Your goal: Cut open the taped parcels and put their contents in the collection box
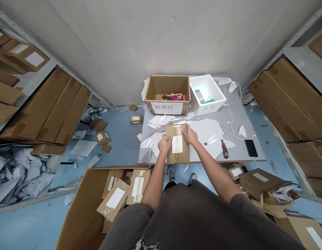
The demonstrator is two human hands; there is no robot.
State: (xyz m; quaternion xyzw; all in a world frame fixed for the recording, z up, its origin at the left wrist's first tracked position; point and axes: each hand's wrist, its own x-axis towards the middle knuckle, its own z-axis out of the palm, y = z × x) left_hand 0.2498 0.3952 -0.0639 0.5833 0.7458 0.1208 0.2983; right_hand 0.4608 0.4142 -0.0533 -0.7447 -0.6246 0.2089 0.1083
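Note:
A small brown cardboard box point(185, 150) with clear tape and a white label is held at the table's near edge. My left hand point(164, 145) grips its left side, fingers closed around it. At its upper right corner, my right hand point(190, 134) is also closed on the box. White paper scraps point(162, 121) lie just beyond it on the table point(239, 114). To the right is a red and black box cutter point(224, 149), apart from my hands.
An open carton point(167, 107) and a white foam box point(208, 109) stand at the table's back, both holding small packets. A phone point(251, 148) lies at right. Left of me, a large carton point(80, 205) holds taped boxes. Opened boxes point(262, 180) lie at lower right; shelves flank both sides.

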